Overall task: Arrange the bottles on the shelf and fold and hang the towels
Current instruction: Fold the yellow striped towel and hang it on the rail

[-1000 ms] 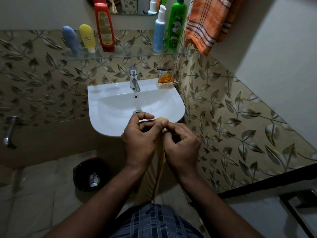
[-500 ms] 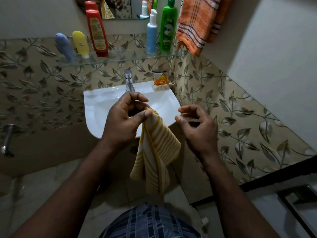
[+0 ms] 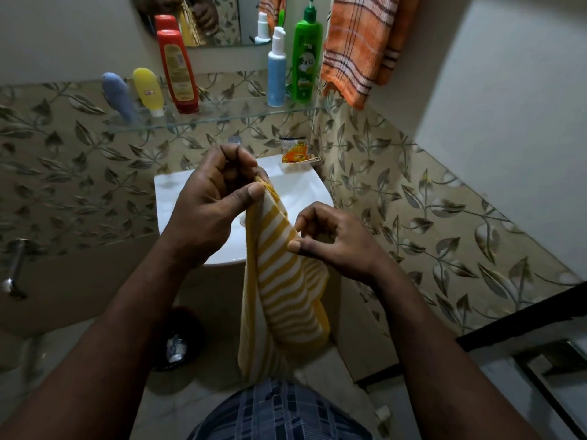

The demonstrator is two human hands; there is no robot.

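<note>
A yellow and white striped towel (image 3: pixel 286 281) hangs in front of the sink. My left hand (image 3: pixel 212 201) pinches its top corner between thumb and fingers. My right hand (image 3: pixel 336 239) pinches the towel's right edge lower down. An orange checked towel (image 3: pixel 359 42) hangs on the wall at the upper right. On the glass shelf (image 3: pixel 222 117) stand a blue-grey bottle (image 3: pixel 117 96), a yellow bottle (image 3: pixel 147 90), a red bottle (image 3: pixel 178 68), a blue pump bottle (image 3: pixel 276 74) and a green pump bottle (image 3: pixel 306 61).
The white sink (image 3: pixel 178 198) sits below the shelf with an orange sachet (image 3: pixel 297 152) on its back right corner. A dark bin (image 3: pixel 181 341) stands on the floor at the left. A mirror (image 3: pixel 203 20) hangs above the shelf. A metal tap (image 3: pixel 12 268) sticks out at the far left.
Both hands rose from below the sink rim and parted. The right hand let go of the towel, then took hold of its right edge lower down.
</note>
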